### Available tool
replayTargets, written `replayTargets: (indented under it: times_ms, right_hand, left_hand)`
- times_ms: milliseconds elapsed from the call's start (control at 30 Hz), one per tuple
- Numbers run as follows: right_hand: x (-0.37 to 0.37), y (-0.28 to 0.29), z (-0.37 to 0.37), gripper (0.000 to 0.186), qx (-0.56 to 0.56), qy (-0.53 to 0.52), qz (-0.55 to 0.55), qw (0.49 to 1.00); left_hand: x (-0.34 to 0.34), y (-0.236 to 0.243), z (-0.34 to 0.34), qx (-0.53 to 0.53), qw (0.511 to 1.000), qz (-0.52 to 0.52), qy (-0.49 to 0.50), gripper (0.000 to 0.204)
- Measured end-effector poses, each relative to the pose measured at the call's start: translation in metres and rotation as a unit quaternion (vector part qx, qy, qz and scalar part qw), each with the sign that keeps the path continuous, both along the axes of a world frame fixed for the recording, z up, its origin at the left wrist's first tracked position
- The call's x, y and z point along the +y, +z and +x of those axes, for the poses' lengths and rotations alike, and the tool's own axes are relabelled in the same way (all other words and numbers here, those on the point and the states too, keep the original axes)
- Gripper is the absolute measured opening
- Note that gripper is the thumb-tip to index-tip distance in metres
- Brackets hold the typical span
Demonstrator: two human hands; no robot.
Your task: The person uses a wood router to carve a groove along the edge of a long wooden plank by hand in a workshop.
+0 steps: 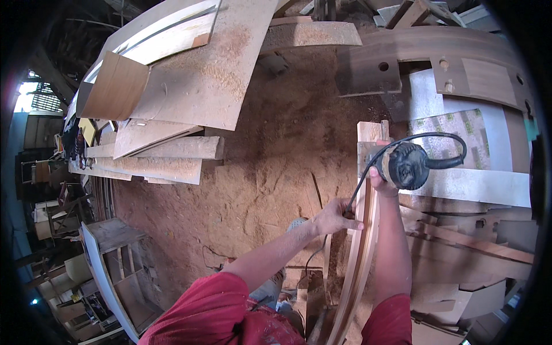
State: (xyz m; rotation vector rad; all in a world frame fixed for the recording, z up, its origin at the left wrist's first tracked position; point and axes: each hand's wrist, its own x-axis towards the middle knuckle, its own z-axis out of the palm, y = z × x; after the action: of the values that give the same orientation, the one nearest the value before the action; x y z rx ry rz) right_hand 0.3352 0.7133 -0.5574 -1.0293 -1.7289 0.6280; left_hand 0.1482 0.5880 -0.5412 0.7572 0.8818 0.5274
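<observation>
My right hand (383,181) is closed around a black handheld power tool (408,167), which rests at the upper end of a long, pale wooden length (359,259) with a groove along it. My left hand (341,217) grips the side of this wood lower down, where the black cord (359,187) passes by its fingers. The cord loops out to the right from the tool and runs back down toward the ground. The tool's underside is hidden.
Large dusty boards (218,86) and offcuts are stacked upper left. Shaped dark panels (368,80), pale sheets (460,190) and wooden strips (460,241) lie right. A wooden frame (126,287) stands lower left. Sawdust covers the floor (259,190), with a cord lying on it.
</observation>
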Motion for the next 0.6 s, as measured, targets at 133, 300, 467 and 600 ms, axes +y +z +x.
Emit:
replayTargets:
  times_ms: [133, 300, 467, 600]
  right_hand:
    - [0.002, 0.000, -0.005, 0.073, 0.026, -0.003, -0.015, 1.000]
    - [0.007, -0.002, -0.007, 0.070, 0.041, -0.008, -0.021, 0.999]
    - [0.018, 0.000, -0.009, 0.065, 0.078, -0.013, 0.010, 0.997]
    - [0.016, -0.005, -0.006, 0.069, 0.051, -0.022, 0.046, 0.997]
  left_hand:
    - [-0.005, 0.003, 0.003, -0.049, 0.998, -0.013, 0.049, 0.035]
    - [0.001, 0.012, 0.001, -0.023, 0.999, -0.018, 0.032, 0.035]
    - [-0.001, 0.002, 0.001, 0.023, 1.000, 0.014, 0.012, 0.040]
    - [-0.002, -0.001, 0.004, -0.014, 1.000, 0.003, 0.025, 0.040]
